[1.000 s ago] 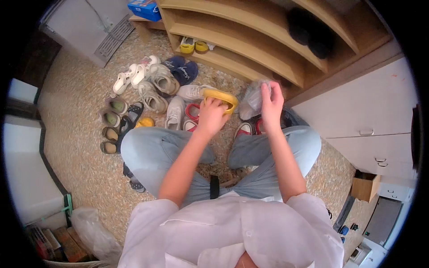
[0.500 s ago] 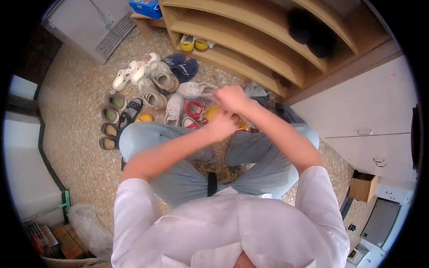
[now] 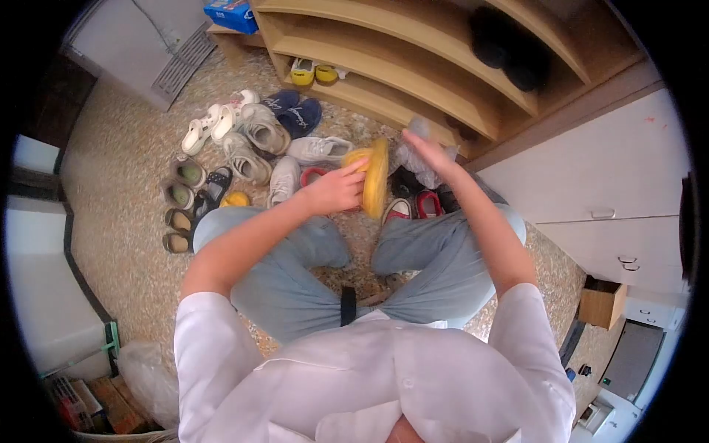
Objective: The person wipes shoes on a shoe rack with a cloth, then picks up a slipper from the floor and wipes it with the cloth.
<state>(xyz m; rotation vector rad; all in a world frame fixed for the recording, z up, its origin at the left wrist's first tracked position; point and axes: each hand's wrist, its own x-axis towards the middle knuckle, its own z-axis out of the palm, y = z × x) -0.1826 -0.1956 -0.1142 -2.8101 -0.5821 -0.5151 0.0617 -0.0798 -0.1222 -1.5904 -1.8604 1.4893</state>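
My left hand grips a yellow slipper, its sole turned toward the right. Beside it, my right hand is at a crumpled clear plastic bag, with the fingers together; part of the bag shows behind and above them. White sneakers lie left of the slipper, and a red shoe is partly hidden by my left hand. A red-and-white sneaker and another red shoe rest below the bag. The other yellow shoe sits by my left knee.
Rows of sandals, clogs and sneakers stand on the floor at left. A wooden shelf spans the top, with yellow shoes on a lower board. White cabinets are at right; a plastic bag is at lower left.
The hands came together over the yellow slipper, then parted. The slipper now stands more on edge in my left hand, and my right hand is back by the plastic bag.
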